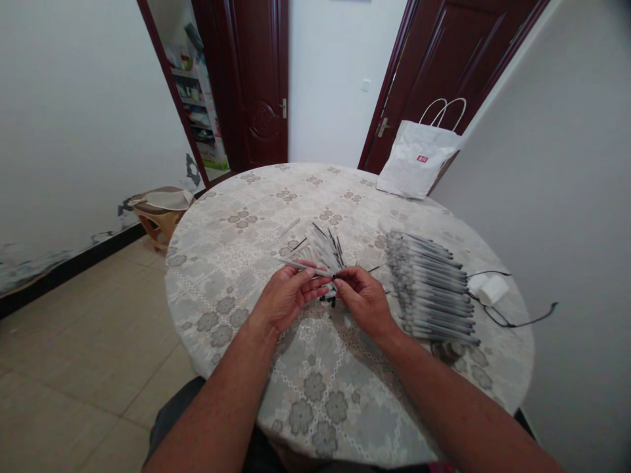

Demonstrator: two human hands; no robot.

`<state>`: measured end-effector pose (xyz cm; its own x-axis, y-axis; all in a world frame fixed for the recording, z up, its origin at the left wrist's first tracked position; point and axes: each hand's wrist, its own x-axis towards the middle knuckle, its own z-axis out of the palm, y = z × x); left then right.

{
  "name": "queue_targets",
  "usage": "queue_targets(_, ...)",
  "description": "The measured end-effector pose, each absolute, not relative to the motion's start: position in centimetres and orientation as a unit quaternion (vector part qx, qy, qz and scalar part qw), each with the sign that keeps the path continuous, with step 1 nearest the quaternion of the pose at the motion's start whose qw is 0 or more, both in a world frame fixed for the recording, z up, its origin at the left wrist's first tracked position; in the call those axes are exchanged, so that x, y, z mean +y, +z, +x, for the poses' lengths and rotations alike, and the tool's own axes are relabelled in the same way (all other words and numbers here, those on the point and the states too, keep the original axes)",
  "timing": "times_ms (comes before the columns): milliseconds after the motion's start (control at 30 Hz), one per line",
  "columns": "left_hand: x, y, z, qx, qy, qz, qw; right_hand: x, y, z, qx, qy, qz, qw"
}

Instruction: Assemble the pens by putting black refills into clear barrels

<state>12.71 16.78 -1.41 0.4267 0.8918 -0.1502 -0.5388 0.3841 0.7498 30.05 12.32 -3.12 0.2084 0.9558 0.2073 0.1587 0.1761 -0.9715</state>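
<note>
Round and covered by a floral lace cloth, the table [231, 263] is set near a white wall and two dark red doors, and over its middle a slim grey pen [303, 266] is held level, apparently so that its end can be worked on. It is pinched between the curled fingers of the left hand [286, 297], while its near tip is gripped by the closed fingertips of the right hand [362, 299]. Just behind, loose pens [325, 248] are fanned out; to the right a neat row of pens [431, 289] is laid, with a white charger [488, 288] and a paper bag [417, 161] beyond.
</note>
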Motion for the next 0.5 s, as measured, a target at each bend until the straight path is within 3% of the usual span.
queue_targets(500, 16.73, -1.58, 12.85, 0.299, 0.458, 0.350, 0.760, 12.20, -3.54, 30.34, -0.557, 0.308, -0.545, 0.546)
